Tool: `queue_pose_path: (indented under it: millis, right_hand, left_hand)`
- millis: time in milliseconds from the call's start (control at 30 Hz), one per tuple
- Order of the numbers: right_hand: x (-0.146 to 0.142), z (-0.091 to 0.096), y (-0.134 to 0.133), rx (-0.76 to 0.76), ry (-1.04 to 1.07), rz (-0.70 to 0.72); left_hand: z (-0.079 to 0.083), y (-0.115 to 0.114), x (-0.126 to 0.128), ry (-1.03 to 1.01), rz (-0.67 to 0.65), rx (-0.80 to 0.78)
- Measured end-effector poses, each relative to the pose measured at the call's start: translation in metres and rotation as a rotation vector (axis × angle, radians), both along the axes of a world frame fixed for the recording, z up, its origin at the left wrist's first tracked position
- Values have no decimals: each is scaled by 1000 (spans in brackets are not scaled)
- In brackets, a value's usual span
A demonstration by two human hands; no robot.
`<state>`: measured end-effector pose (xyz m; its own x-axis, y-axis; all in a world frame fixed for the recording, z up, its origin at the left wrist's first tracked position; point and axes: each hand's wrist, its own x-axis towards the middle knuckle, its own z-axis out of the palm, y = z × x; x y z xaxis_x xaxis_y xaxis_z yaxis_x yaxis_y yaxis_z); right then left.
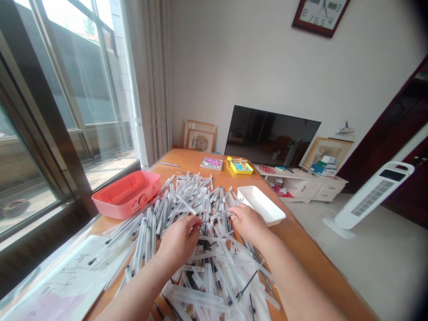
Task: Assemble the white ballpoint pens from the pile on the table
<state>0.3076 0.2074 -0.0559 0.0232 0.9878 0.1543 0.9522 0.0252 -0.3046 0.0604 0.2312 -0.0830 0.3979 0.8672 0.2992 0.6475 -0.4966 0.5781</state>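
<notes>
A heap of translucent white pen barrels [200,296], thin dark refills and black-tipped pens covers the middle of the table. Over it, my left hand [180,238] is closed, thumb and forefinger pinched together; what lies between them is hidden. One pale barrel [186,204] ends right at those fingertips, but I cannot tell whether it is gripped. My right hand [249,223] pinches the right end of a clear pen barrel [220,214], which points left toward the other hand. The right wrist is beside a white plastic tray [279,216].
A red plastic basket [117,210] stands at the left table edge. Paper with drawn lines [63,272] lies front left. Farther back are a single pen [170,164], a purple booklet [211,163] and a yellow box [241,166]. A tower fan [372,196] stands right of the table.
</notes>
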Motion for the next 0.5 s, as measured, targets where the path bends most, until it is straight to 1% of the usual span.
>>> queue_pose_path:
  millis: [167, 267, 333, 400, 500]
  right_hand:
    - [-13, -12, 27, -5, -74, 41]
    - [-17, -11, 32, -5, -73, 55]
    - [-18, -4, 27, -3, -56, 77]
    - [-20, 4, 16, -11, -19, 106]
    - [-26, 13, -8, -62, 77, 172]
  left_hand:
    - [2, -2, 1, -14, -6, -7]
    - [1, 0, 1, -64, 1, -13]
    - [0, 1, 1, -114, 2, -12]
    - [1, 0, 1, -170, -4, 0]
    - [8, -7, 3, -242, -78, 26]
